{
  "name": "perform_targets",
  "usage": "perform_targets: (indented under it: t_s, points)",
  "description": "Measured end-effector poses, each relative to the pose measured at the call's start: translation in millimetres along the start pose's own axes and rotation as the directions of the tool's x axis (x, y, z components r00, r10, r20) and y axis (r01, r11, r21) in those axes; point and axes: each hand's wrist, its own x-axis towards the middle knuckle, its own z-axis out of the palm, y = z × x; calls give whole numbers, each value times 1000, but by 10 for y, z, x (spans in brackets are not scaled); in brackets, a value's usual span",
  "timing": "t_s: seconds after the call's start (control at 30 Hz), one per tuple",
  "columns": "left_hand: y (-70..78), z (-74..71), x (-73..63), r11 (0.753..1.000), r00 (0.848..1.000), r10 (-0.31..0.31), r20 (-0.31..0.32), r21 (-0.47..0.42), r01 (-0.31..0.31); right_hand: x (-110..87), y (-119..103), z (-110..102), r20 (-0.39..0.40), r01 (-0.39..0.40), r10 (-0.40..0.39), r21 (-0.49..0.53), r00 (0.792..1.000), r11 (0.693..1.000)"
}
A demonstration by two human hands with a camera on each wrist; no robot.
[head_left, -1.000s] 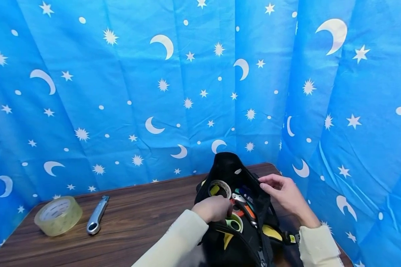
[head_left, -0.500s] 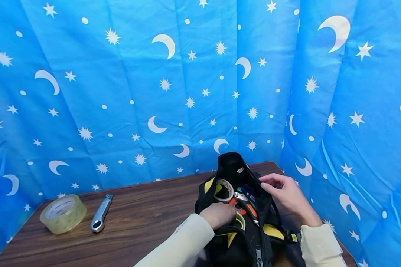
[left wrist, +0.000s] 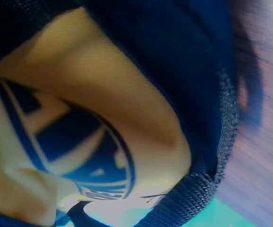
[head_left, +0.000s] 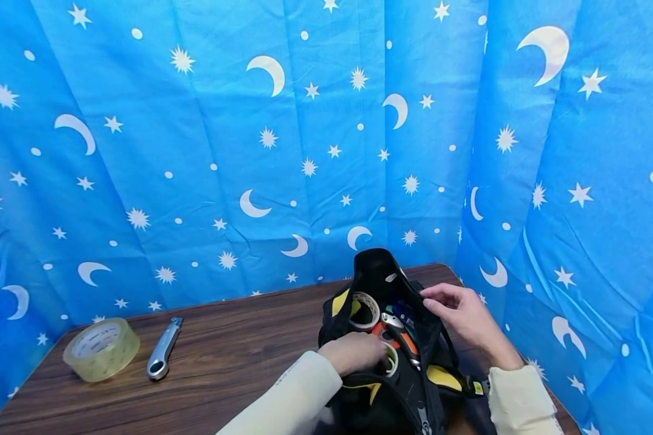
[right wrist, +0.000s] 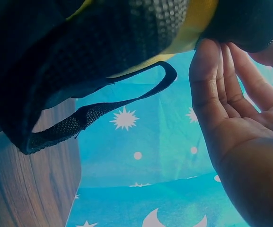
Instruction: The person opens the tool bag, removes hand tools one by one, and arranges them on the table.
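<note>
In the head view a black and yellow bag stands unzipped on the table. My left hand reaches into its opening, fingers pointing down, right at a green-and-white tape roll. The fingertips are hidden, and I cannot tell whether they grip that roll. My right hand pinches the right edge of the opening between thumb and fingers; the right wrist view shows these fingers against the fabric. Inside lie a wider tape roll, an orange-and-black handled tool and something orange. Bag fabric fills most of the left wrist view.
On the left of the wooden table sit a large clear tape roll and a silver utility knife. A blue curtain with moons and stars closes off the back and right. A strap loop hangs off the bag.
My left hand has shifted slightly within the bag's opening, and the green-and-white roll has tilted beside its fingers. My right hand keeps its hold on the bag's edge.
</note>
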Motion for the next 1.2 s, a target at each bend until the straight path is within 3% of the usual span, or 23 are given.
perform_targets:
  t_s: [0.07,0.23,0.37,0.57,0.77,0.93,1.1,1.2]
  points:
    - [-12,-65,-20,988,995,102,5,114,-102,1,-8,6,4,3,-3,3,1000,1000]
    - [11,-233,-90,973,979,204,-19,110,-200,-3,-28,9,5,12,-12,14,1000,1000]
    - [60,-396,-196,960,956,274,-103,89,-265,-7,-37,4,13,7,-8,29,1000,1000]
    - [34,-679,-461,941,896,336,-289,71,-330,-16,-36,-4,19,4,-5,30,1000,1000]
    - [-49,-912,-775,942,847,318,-426,43,-333,-29,-41,-14,15,2,-2,24,1000,1000]
    - [-171,-1006,-1027,942,789,320,-524,92,-322,-35,-46,-18,24,-13,13,19,1000,1000]
    - [-392,-1057,-1330,961,740,275,-614,155,-229,-42,-73,-13,27,-17,17,19,1000,1000]
    - [-586,-1039,-1540,977,737,209,-643,170,-129,-41,-86,-9,28,-16,15,17,999,1000]
